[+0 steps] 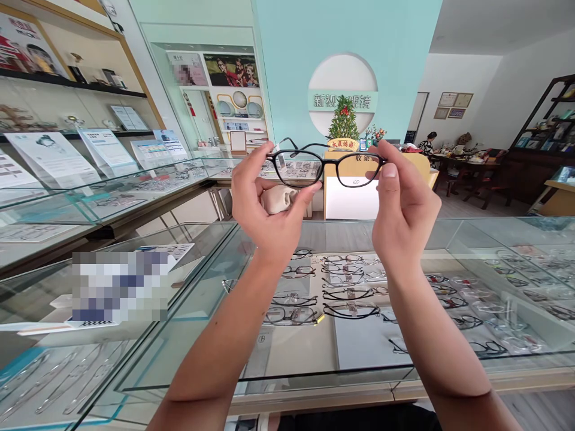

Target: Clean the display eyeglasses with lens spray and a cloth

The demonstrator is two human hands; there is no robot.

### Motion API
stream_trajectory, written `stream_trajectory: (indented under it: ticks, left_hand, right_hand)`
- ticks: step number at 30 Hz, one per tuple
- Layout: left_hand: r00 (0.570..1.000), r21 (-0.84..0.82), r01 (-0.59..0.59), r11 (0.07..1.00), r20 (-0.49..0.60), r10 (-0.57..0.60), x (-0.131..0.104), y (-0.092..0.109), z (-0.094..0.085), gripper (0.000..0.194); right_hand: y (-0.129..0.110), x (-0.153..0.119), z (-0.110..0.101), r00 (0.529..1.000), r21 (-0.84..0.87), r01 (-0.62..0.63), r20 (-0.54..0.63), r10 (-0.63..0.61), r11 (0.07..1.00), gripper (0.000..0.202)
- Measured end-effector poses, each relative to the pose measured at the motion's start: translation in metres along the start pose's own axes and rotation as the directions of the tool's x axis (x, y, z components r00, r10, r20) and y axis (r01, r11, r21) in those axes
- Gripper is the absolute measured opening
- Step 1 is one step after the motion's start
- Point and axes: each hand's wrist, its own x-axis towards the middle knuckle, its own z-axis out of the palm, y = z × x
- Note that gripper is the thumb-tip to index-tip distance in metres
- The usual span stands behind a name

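A pair of black-framed eyeglasses is held up at eye level, lenses side by side, between my two hands. My left hand grips the frame's left end, its thumb under the left lens, and a bunched pale cloth is tucked in its palm. At the other end my right hand pinches the frame by the hinge between thumb and fingers. A small tag hangs near the left temple. Below my forearms, a glass display case contains rows of eyeglasses.
More glass cases run along the left, with standing leaflets on top. A box with a blurred print lies on the left glass. Behind stand a counter and a potted plant. A person sits at a far table.
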Motion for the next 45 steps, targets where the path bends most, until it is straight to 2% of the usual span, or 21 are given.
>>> stream_trajectory:
  ticks: [9, 14, 20, 23, 25, 27, 30, 35, 40, 45]
  left_hand:
    - [0.999, -0.002, -0.010, 1.000, 0.033, 0.010, -0.002, 0.000, 0.001, 0.084]
    - [0.997, -0.044, 0.032, 0.999, 0.072, -0.029, -0.002, 0.002, 0.001, 0.074]
    - [0.984, -0.059, 0.090, 0.994, 0.157, -0.079, -0.005, 0.003, 0.002, 0.069]
    - [0.980, -0.053, 0.121, 0.991, 0.168, -0.111, -0.013, 0.002, 0.002, 0.068]
    - [0.977, -0.072, 0.143, 0.987, 0.172, -0.129, -0.023, 0.000, -0.001, 0.069]
    - [0.970, -0.076, 0.159, 0.984, 0.199, -0.141, -0.036, -0.003, -0.007, 0.070]
    - [0.951, -0.036, 0.181, 0.983, 0.260, -0.166, -0.061, -0.010, -0.021, 0.066]
    - [0.950, -0.037, 0.156, 0.987, 0.278, -0.139, -0.099, -0.030, -0.037, 0.061]
    - [0.916, -0.050, 0.263, 0.964, 0.326, -0.233, -0.115, -0.046, -0.039, 0.064]
    - [0.880, -0.029, 0.347, 0.938, 0.356, -0.315, -0.118, -0.046, -0.037, 0.067]
  right_hand:
    - [0.016, 0.003, 0.000, 0.999, -0.045, 0.030, 0.040, -0.029, 0.999, 0.051]
    - [0.020, 0.005, -0.002, 0.997, 0.058, -0.077, 0.028, 0.075, 0.995, 0.045]
    - [0.037, 0.011, -0.002, 0.980, 0.138, -0.196, 0.063, 0.188, 0.971, 0.039]
    - [0.044, 0.010, -0.003, 0.952, 0.187, -0.302, 0.110, 0.285, 0.935, 0.036]
    - [0.048, 0.003, -0.005, 0.912, 0.210, -0.402, 0.176, 0.370, 0.891, 0.035]
    - [0.052, -0.011, -0.008, 0.858, 0.237, -0.507, 0.237, 0.456, 0.829, 0.035]
    - [0.063, -0.041, -0.010, 0.744, 0.261, -0.662, 0.341, 0.574, 0.703, 0.033]
    - [0.079, -0.082, -0.005, 0.662, 0.283, -0.742, 0.452, 0.598, 0.607, 0.036]
    - [0.084, -0.092, -0.002, 0.674, 0.315, -0.733, 0.457, 0.581, 0.603, 0.034]
    - [0.085, -0.093, -0.004, 0.692, 0.360, -0.718, 0.461, 0.556, 0.595, 0.025]
